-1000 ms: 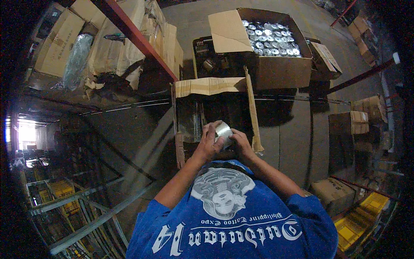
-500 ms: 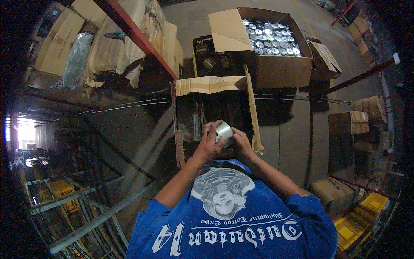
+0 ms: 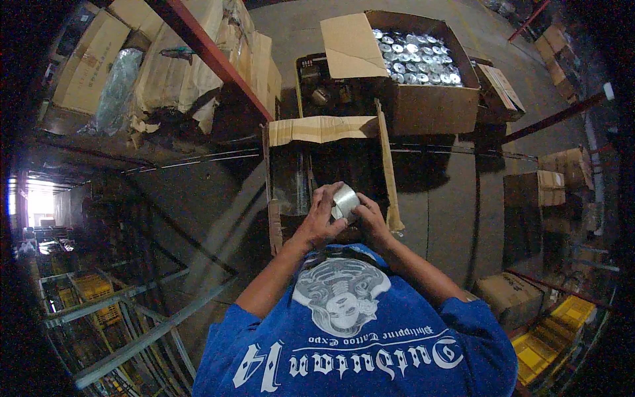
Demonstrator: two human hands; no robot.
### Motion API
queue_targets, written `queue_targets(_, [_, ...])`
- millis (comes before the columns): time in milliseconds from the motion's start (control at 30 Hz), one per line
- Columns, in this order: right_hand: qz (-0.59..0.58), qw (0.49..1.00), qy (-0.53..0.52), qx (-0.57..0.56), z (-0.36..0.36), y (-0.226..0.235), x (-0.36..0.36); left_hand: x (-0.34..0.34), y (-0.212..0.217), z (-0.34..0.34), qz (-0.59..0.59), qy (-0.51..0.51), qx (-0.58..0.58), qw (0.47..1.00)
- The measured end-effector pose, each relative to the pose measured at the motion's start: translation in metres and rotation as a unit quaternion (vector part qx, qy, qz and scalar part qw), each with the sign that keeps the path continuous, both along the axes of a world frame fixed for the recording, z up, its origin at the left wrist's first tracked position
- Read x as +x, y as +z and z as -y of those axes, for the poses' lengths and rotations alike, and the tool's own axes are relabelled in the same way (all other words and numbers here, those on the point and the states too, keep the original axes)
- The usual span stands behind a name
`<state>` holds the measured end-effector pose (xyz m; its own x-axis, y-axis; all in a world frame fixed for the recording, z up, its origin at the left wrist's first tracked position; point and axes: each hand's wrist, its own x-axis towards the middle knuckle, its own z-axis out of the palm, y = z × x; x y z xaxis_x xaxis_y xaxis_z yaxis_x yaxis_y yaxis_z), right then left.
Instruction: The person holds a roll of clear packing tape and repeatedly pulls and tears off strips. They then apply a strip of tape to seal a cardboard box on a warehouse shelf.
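Floor (image 3: 451, 225) surrounds the open carton (image 3: 325, 130); beyond it, a box (image 3: 433, 111) looks full. Over the carton's near end, left hand (image 3: 321, 215) and right hand (image 3: 372, 217) grasp a silvery cylinder (image 3: 346, 197), not yet released.

Cylinder (image 3: 346, 201) over carton (image 3: 324, 130), discs (image 3: 415, 58) in box (image 3: 433, 111) beyond right, second box (image 3: 159, 86) beyond left

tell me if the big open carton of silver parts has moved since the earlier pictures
No, no visible shift either way: the big open carton of silver parts keeps its place relative to the slanting red beam at its left.
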<state>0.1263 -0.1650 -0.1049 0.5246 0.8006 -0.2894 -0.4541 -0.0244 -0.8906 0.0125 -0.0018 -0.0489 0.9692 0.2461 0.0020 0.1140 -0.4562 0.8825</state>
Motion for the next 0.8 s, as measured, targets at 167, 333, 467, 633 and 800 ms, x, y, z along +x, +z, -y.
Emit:
queue_targets(167, [-0.035, 0.999, -0.011, 0.013, -0.002, 0.008, -0.002, 0.001, 0.004, -0.002, 0.001, -0.005, 0.011, 1.000])
queue_targets(333, [-0.070, 0.996, -0.039, -0.034, -0.003, 0.013, -0.005, 0.000, 0.003, -0.002, 0.002, 0.011, 0.011, 1.000])
queue_targets(467, [0.127, 0.987, -0.084, -0.048, -0.016, 0.033, -0.008, 0.002, -0.004, 0.005, 0.021, 0.058, 0.044, 0.997])
queue_targets(633, [-0.121, 0.987, -0.067, -0.084, -0.022, 0.060, -0.012, -0.003, -0.009, 0.011, -0.015, 0.087, 0.050, 0.995])
queue_targets(800, [-0.130, 0.987, -0.047, -0.082, -0.021, 0.063, -0.014, -0.010, -0.006, 0.011, -0.024, 0.082, 0.021, 0.996])
